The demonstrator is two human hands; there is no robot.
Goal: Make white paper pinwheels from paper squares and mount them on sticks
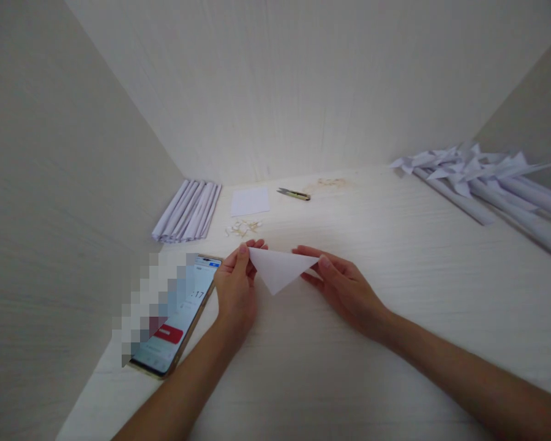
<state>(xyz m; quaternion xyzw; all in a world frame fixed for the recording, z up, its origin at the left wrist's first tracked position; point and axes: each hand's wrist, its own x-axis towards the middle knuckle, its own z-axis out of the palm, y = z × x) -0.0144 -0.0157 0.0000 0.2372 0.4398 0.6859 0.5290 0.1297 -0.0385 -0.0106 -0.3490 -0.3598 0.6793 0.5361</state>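
A white paper folded into a triangle [280, 268] is held above the table, its point toward me. My left hand [239, 275] pinches the triangle's left corner between thumb and fingers. At the right corner, my right hand [342, 278] is closed on the paper in the same way. Beyond my hands lies a small heap of short sticks with white tips [245, 228]. A stack of square white paper [250, 202] rests behind that heap, and thread snips [294, 194] lie to its right.
Rolled white paper tubes [188, 211] are bundled at the left wall. A phone [179, 324], partly blurred out, lies beside my left forearm. Several paper pinwheels on tubes [477, 174] are piled at the right. Tiny brownish bits [331, 182] lie near the back wall.
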